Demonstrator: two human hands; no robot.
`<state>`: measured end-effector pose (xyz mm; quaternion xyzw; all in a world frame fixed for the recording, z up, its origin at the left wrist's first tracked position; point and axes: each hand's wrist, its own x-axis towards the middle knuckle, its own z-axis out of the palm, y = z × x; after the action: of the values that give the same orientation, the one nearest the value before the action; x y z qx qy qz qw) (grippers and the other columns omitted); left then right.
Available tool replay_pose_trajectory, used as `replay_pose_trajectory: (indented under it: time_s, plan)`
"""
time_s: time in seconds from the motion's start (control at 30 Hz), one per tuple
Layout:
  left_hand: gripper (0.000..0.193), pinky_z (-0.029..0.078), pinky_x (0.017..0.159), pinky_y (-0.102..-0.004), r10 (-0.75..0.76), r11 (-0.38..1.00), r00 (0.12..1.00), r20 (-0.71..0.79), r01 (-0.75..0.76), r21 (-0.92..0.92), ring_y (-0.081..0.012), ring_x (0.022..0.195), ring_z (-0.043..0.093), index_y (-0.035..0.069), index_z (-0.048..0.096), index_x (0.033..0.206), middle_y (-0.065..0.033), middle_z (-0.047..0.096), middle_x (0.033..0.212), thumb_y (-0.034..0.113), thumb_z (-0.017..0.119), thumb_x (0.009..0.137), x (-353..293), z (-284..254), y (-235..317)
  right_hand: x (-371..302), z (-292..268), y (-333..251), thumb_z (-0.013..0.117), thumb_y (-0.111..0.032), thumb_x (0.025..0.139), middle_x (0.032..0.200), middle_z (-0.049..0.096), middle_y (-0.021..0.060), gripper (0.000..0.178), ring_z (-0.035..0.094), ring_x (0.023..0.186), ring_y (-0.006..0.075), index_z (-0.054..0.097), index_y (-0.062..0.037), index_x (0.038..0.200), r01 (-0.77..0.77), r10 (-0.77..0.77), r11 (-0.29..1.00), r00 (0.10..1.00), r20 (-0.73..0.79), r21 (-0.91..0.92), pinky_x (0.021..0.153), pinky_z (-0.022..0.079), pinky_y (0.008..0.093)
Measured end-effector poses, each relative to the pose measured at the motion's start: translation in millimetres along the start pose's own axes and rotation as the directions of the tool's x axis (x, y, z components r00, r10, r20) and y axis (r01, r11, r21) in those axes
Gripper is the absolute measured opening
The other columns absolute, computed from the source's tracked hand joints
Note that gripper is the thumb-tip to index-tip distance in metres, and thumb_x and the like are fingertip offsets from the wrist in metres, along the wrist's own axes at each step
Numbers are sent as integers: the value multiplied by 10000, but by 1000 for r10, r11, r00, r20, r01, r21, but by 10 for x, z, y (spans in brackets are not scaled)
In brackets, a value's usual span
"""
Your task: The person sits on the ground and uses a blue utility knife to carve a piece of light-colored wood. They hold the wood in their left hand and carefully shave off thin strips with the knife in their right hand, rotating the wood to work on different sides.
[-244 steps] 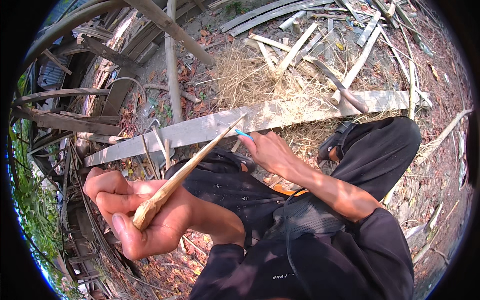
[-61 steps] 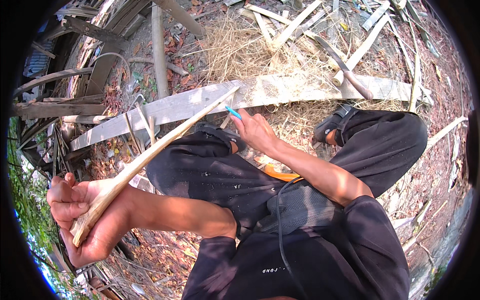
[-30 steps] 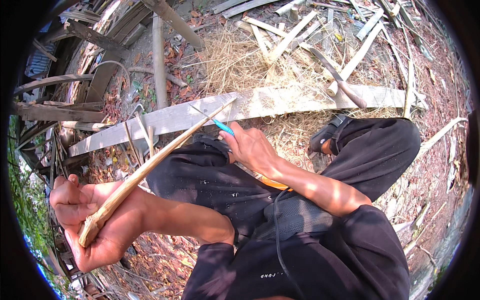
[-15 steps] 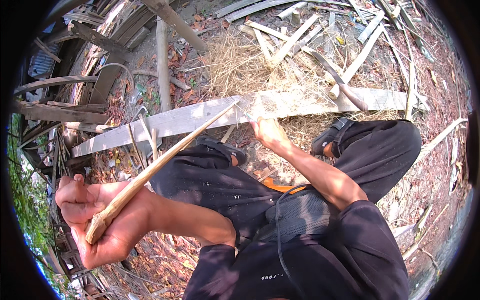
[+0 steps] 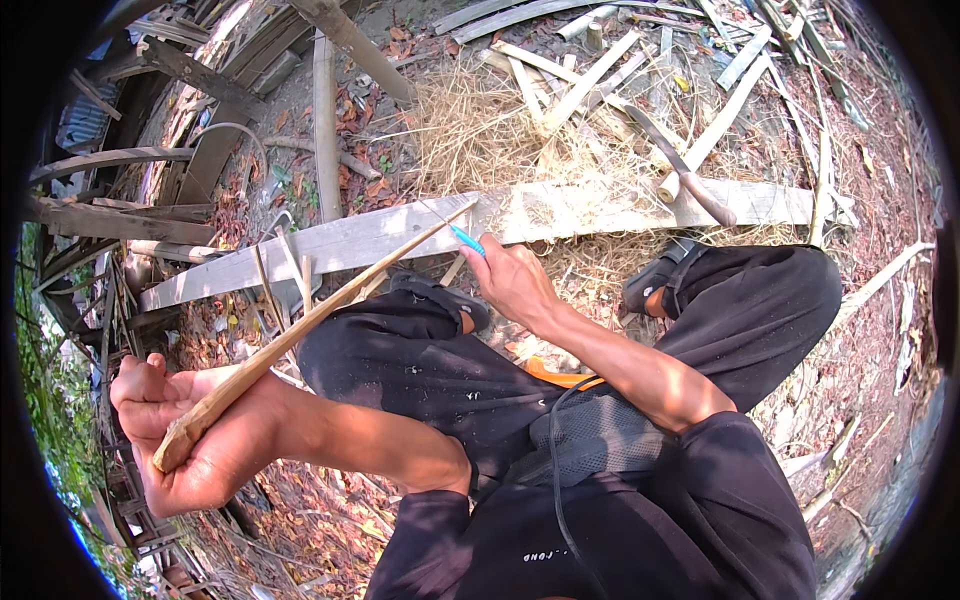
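Observation:
My left hand (image 5: pixel 235 445), palm up with curled fingers, grips the thick end of a long, pale, tapered wooden stick (image 5: pixel 300 338). The stick slants up and away to the right, its thin tip over a grey wooden plank (image 5: pixel 340 243). Near that tip my right hand (image 5: pixel 520 285) is closed on a small knife with a bright blue handle (image 5: pixel 467 240). The knife's thin blade lies by the stick, close to the tip; whether they touch I cannot tell.
Straw shavings (image 5: pixel 470 130) lie on and beyond the plank. A curved blade with a wooden handle (image 5: pixel 708 197) rests across the plank at right. Split bamboo strips (image 5: pixel 590 80) are scattered farther off. Old boards (image 5: pixel 130 225) pile up at left. My black-trousered legs flank the near side.
My right hand has moved left along the stick's tip, and the blue knife handle now shows plainly. The stick's thick end and my left hand have shifted slightly left and up.

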<state>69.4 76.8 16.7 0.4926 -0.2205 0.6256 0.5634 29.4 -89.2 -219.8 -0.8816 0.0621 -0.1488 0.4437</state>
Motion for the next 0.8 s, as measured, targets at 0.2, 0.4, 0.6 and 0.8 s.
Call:
replay_pose_trajectory:
  time_s: [0.2,0.4,0.6,0.8]
  plan:
    - [289,352,752,-377,-29,999,997,66,26,38,-229,665,402,110,260,545,-53,254,525,319,333,731,-94,152,213,214,-19,462,468,-307,951,493,517,216,394,575,497,401,525,13,729,-1,-6,994,998,-62,-107,451,465,472]
    - [295,371,772,-412,32,999,999,13,-32,-20,-217,600,373,108,286,542,-48,253,523,303,357,751,-182,259,279,-31,31,141,465,-312,950,577,565,229,378,584,549,417,561,18,791,-196,204,977,975,91,-88,524,489,486]
    - [312,328,782,-405,-31,997,996,80,36,-68,-218,626,372,89,307,539,-59,264,514,324,367,735,-187,196,269,72,56,404,476,-310,941,673,581,275,361,602,643,414,548,25,828,-154,157,983,987,22,-103,558,476,491]
    - [317,333,730,-398,-1,999,999,52,3,-34,-210,593,363,110,277,541,-52,217,490,332,370,747,-173,230,298,21,218,801,459,-351,944,683,604,234,388,607,661,414,563,8,841,-105,116,985,990,76,-136,590,485,484]
